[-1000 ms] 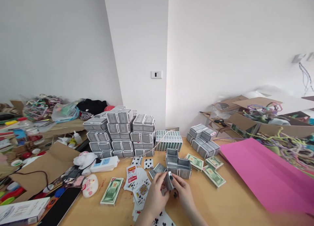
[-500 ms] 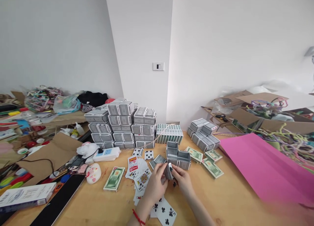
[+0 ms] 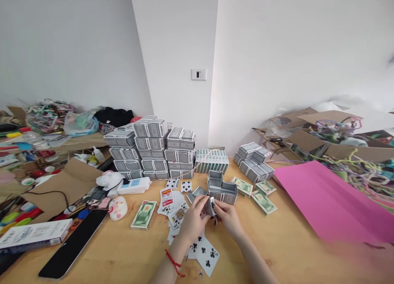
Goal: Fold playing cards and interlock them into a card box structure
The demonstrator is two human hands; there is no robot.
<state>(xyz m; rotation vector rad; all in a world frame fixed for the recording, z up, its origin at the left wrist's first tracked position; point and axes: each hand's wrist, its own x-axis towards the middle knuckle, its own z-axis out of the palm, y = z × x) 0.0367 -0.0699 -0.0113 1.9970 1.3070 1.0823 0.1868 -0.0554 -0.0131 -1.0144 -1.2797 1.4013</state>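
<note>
My left hand (image 3: 194, 220), a red string round its wrist, and my right hand (image 3: 228, 219) are closed together on a small piece of grey-backed playing cards (image 3: 210, 207). Fingers cover much of this piece. Just beyond it stands an L-shaped open structure of folded cards (image 3: 222, 189). Loose grey-backed cards (image 3: 197, 192) lie by my left fingers. Face-up cards spread out to the left, among them a king (image 3: 177, 217). Under my left wrist lies a five of clubs (image 3: 207, 255).
Stacked blocks of folded cards (image 3: 150, 144) rise at the back, beside a row of green card boxes (image 3: 211, 161). More folded blocks (image 3: 254, 163), green boxes (image 3: 264, 202) and a pink sheet (image 3: 326, 198) are on the right. At left are a power strip (image 3: 134, 185) and a phone (image 3: 74, 245).
The whole scene sits slightly higher in view. Both hands keep their grip on the card piece, which has barely shifted between them.
</note>
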